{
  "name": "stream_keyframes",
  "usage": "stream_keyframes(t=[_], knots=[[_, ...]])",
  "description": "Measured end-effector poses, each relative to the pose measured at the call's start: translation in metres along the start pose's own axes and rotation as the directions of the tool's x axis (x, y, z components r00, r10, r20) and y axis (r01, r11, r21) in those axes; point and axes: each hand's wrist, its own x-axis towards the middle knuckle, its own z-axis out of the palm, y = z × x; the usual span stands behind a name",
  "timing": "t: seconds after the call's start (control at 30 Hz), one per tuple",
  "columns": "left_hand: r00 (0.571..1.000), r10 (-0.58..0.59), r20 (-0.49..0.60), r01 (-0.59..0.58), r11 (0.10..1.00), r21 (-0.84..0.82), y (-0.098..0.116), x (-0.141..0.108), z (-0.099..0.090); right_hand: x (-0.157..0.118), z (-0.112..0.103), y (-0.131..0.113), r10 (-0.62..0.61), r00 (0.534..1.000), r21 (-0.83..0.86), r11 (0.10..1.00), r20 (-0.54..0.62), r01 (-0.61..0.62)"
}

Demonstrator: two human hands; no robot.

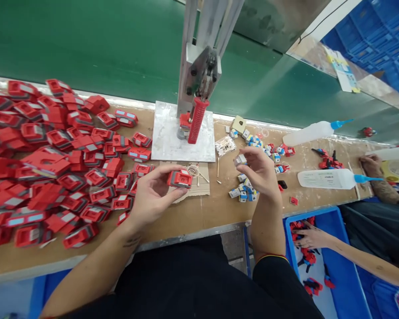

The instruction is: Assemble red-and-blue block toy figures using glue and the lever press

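My left hand point(156, 193) pinches a red and grey plastic part point(180, 178) between thumb and fingers, over the edge of a piece of cardboard point(199, 188). To the right, my right hand point(258, 170) holds a small white block point(240, 160) at its fingertips, above the bench. Below that hand lies a cluster of small white, blue and yellow blocks point(248, 189). Between and beyond my hands stands a press with a red handle point(198, 120) over a metal plate point(159, 141). The two held pieces are apart.
A large pile of red parts point(49, 164) covers the left bench. Cotton swabs point(225, 145) lie right of the plate. Two white bottles point(307, 133) lie farther right. Another person's hand point(310, 235) reaches into a blue bin point(344, 266); another hand point(371, 165) rests by a bottle.
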Motion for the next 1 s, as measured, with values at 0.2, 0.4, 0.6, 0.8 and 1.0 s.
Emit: stream_keyframes(t=[0.2,0.4,0.6,0.8,1.0], knots=[[0.995,-0.09,0.032,0.094,0.983,-0.158,-0.004,-0.003,0.004,0.004,0.065,-0.033,-0.096,0.985,0.611,0.774,-0.143,0.164],[0.984,-0.164,0.072,0.179,0.884,-0.432,-0.004,-0.003,0.009,0.006,0.082,-0.039,-0.1,0.983,0.664,0.726,-0.152,0.177],[0.955,-0.21,0.212,0.297,0.73,-0.616,0.003,0.0,0.01,0.004,0.075,-0.058,-0.236,0.963,0.479,0.835,-0.131,0.27],[0.935,-0.23,0.269,0.353,0.68,-0.643,0.005,0.001,0.01,-0.001,0.075,-0.077,-0.314,0.945,0.366,0.872,-0.09,0.324],[0.936,-0.245,0.253,0.351,0.706,-0.615,0.003,0.0,0.011,0.0,0.076,-0.083,-0.344,0.936,0.225,0.908,-0.081,0.353]])
